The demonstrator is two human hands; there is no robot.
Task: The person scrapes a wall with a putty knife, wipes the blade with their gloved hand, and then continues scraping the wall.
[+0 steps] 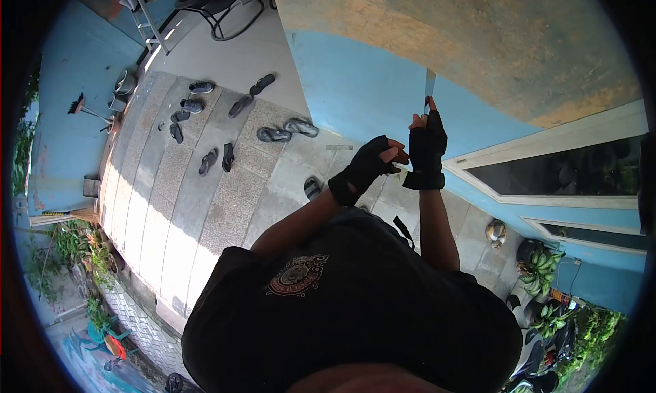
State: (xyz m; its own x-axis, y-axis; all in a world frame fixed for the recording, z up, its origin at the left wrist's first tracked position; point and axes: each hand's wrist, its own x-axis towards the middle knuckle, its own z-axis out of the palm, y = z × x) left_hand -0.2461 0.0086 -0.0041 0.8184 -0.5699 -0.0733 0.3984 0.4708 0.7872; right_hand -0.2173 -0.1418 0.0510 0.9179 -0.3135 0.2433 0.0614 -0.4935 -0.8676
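A black fingerless glove covers my right hand (427, 140), which grips a scraper (430, 82) with a flat metal blade. The blade points up at the wall, by the edge between blue paint (362, 86) and a bare, patchy brown area (478, 38). My left hand (376, 162), gloved the same way, is just left of my right wrist with its fingers curled. Whether anything is inside those fingers is hidden.
Several sandals and shoes (273, 134) lie on the paved floor (236, 188) at left. A framed window (560, 167) is on the right, with a cat (496, 232) and potted plants (541, 270) below. A ladder (149, 24) and chair (215, 2) stand at upper left.
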